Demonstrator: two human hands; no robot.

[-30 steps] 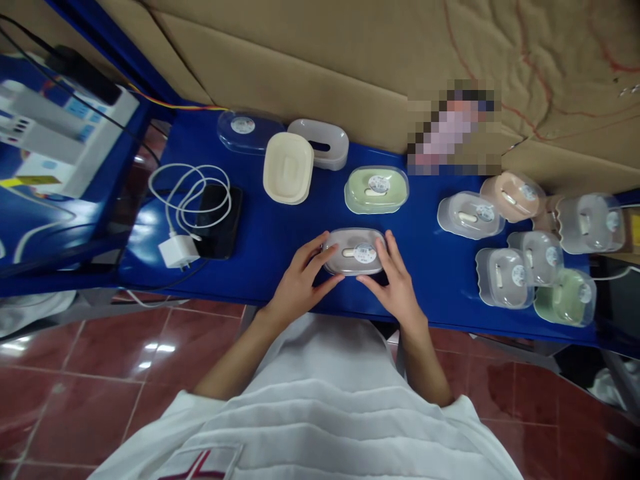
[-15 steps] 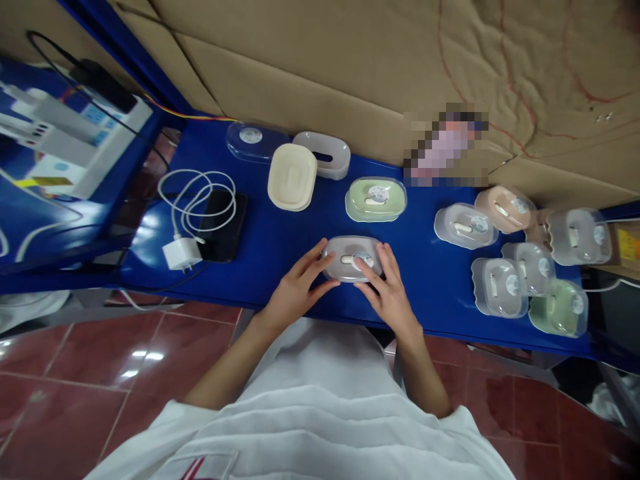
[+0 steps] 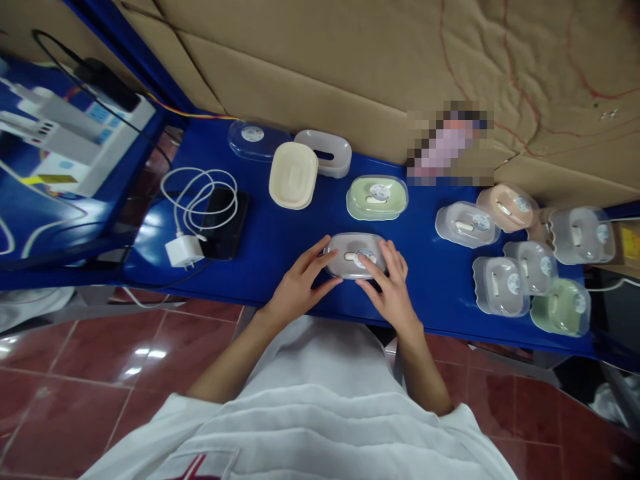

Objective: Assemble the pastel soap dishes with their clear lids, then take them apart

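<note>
On the blue table in front of me lies a grey oval soap box (image 3: pixel 345 268) with a clear lid, a small cream tab and a round sticker. My left hand (image 3: pixel 303 277) grips its left end, fingertips on the lid edge and thumb at the near side. At the right end, my right hand (image 3: pixel 391 287) holds it with the thumb low and a finger over the sticker. A green soap box (image 3: pixel 377 198) with its clear lid on sits just beyond. Further back are a cream tray (image 3: pixel 293 175), a pale slotted base (image 3: pixel 340 152) and a loose clear lid (image 3: pixel 263 141).
Several lidded boxes, including a peach one (image 3: pixel 507 207) and a green one (image 3: pixel 560 308), cluster on the right. At left, a white charger (image 3: pixel 184 251) with coiled cable lies by a black flat device (image 3: pixel 227 227). A power strip (image 3: pixel 107 143) is beyond. Cardboard (image 3: pixel 310 60) lines the back.
Both hands stay on the grey soap box, with the right fingers shifted slightly. The whole view has moved a little.
</note>
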